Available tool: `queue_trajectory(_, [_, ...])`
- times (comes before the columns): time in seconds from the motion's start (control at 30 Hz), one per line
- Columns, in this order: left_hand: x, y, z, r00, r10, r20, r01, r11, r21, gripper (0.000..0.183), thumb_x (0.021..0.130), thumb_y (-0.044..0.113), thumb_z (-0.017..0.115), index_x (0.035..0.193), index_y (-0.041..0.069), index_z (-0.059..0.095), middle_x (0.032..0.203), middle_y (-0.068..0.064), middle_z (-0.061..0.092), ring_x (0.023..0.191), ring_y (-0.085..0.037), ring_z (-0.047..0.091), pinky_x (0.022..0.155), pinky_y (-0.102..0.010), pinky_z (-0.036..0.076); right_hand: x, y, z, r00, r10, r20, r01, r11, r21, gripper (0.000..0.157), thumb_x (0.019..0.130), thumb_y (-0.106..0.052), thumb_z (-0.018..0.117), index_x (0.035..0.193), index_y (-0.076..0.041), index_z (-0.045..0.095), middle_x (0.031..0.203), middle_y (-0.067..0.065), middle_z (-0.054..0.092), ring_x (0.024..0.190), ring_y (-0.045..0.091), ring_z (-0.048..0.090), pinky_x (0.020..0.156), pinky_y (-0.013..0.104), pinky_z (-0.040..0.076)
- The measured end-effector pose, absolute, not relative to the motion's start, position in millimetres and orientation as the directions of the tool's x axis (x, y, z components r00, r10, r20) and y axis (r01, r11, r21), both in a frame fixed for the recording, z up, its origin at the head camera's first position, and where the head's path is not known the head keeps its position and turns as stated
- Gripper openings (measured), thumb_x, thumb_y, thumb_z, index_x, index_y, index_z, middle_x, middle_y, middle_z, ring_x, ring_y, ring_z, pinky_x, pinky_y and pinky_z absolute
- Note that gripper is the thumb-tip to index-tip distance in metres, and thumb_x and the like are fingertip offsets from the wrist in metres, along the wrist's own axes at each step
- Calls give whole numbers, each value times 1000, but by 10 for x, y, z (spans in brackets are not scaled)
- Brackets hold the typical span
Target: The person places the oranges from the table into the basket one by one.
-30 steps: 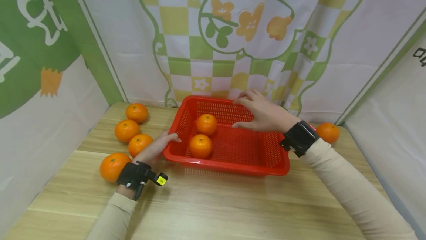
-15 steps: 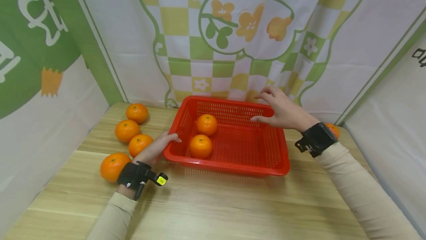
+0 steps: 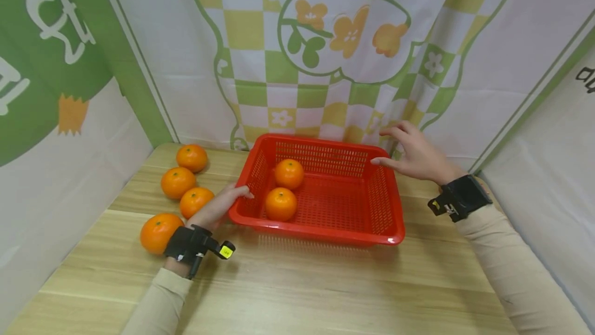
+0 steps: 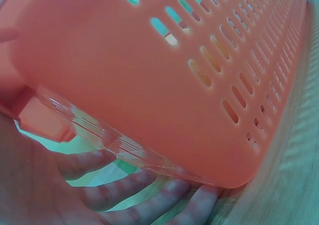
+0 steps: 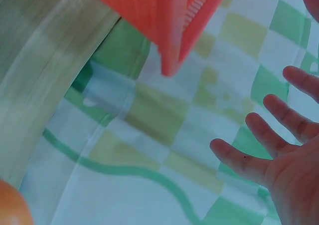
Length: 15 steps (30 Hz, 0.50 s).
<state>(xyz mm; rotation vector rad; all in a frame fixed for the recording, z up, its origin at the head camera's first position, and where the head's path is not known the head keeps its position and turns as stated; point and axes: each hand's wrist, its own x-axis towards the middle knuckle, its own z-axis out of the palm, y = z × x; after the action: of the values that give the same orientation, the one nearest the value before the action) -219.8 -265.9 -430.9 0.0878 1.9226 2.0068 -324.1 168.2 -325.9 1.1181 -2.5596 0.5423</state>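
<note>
A red plastic basket point(image 3: 321, 233) with slotted walls stands on the wooden table. My left hand point(image 3: 218, 207) grips its left end, thumb over the rim; in the left wrist view the fingers point(image 4: 124, 190) lie along the basket's outer wall. Inside the basket, toward its left side, are two mandarins, a rear one point(image 3: 289, 174) and a front one point(image 3: 281, 204). Beside the basket's back right corner, my right hand point(image 3: 416, 154) hovers with nothing in it. Its fingers point(image 5: 279, 135) are spread and relaxed in the right wrist view.
Several mandarins point(image 3: 178, 182) lie left of the basket, the closest one partly behind my left wrist. Another mandarin point(image 5: 12, 207) is near my right wrist, almost wholly hidden in the head view. A patterned curtain point(image 3: 297, 66) hangs along the table's back edge.
My right hand has moved right, from over the basket to beyond its back right corner, its wrist now covering the right-hand mandarin. Left hand, basket and other mandarins stay put.
</note>
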Motion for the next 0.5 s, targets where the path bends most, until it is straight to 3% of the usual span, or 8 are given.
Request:
queue_trajectory(0.17, [-2200, -2656, -4311, -935, 291, -202, -212, -2, 977, 51, 89, 10, 42, 135, -7, 30, 117, -32, 52, 96, -49, 54, 62, -27, 56, -3274, 1859, -3282, -701, -599, 387, -704, 668, -242, 61, 74, -44, 75, 120, -9, 57, 114, 16, 49, 100, 31, 46, 80, 55, 45])
queue_trajectory(0.37, [-2198, -2655, -4309, -933, 299, -198, -210, -10, 978, 51, 89, 11, 42, 136, -6, 31, 120, -35, 50, 97, -51, 52, 62, -28, 57, -3304, 2033, -3308, -693, -587, 418, -707, 668, -234, 53, 75, -40, 76, 115, -10, 58, 108, 13, 51, 98, 31, 46, 78, 55, 45])
queue_trajectory(0.5, [-2196, -2651, -4303, -933, 302, -196, -210, -12, 978, 51, 89, 10, 42, 136, -6, 31, 121, -36, 49, 96, -51, 53, 61, -28, 57, -3310, 2130, -3319, -706, -563, 429, -689, 686, -234, 56, 74, -39, 76, 116, -5, 58, 106, 15, 51, 97, 32, 47, 80, 57, 43])
